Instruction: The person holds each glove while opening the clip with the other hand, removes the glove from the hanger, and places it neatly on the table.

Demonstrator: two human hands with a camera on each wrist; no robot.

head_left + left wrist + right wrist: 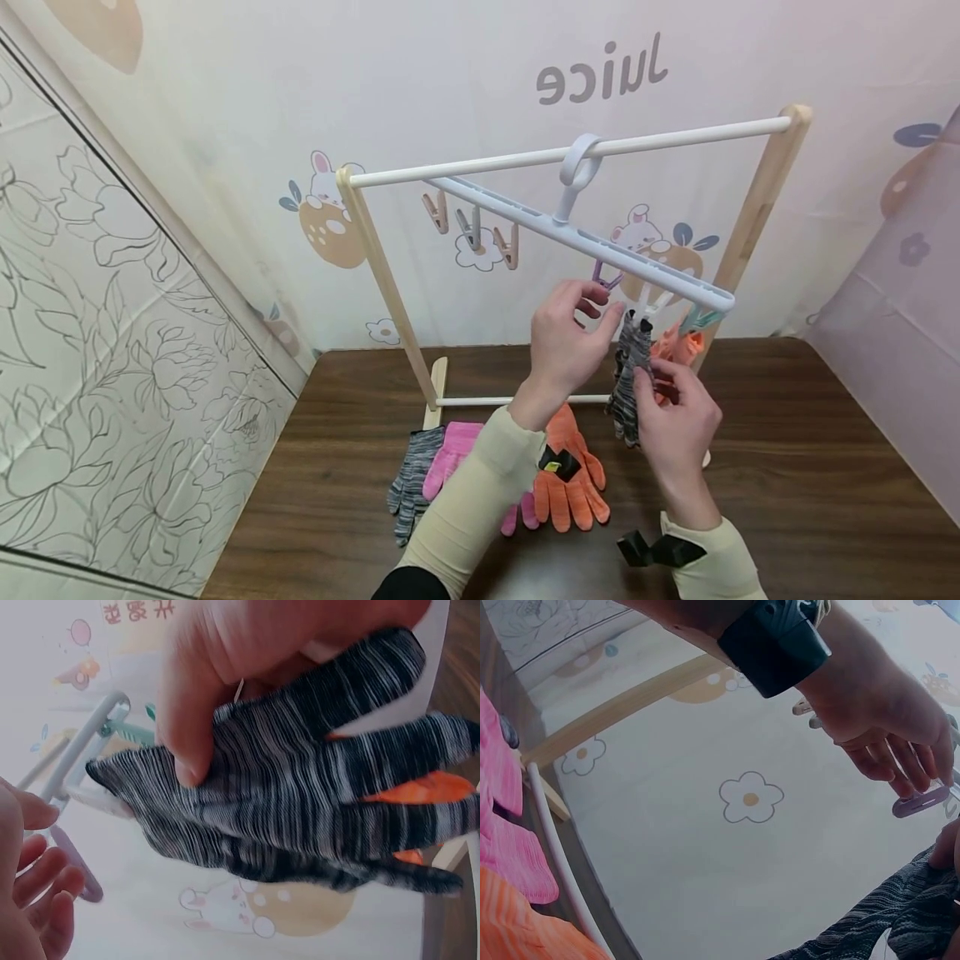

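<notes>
A black-and-grey striped knit glove (630, 375) hangs by its cuff at a white clip (655, 302) under the white hanger bar (600, 244). My right hand (678, 417) pinches this glove, its thumb lying flat on the knit in the left wrist view. Beside the cuff, my left hand (570, 337) holds nothing, with its thumb and fingers apart. The fingers are close to a purple clip (921, 802); whether they touch it I cannot tell. To the right, an orange glove (678, 343) hangs from a green clip (699, 320), partly hidden by the striped glove and right hand.
The hanger hooks over the white rail (465, 169) of a wooden-legged rack. Several pinkish and grey clips (470, 227) dangle on its left half. On the brown table (810, 500) lie a grey glove (414, 483), pink gloves (453, 450) and an orange glove (573, 492).
</notes>
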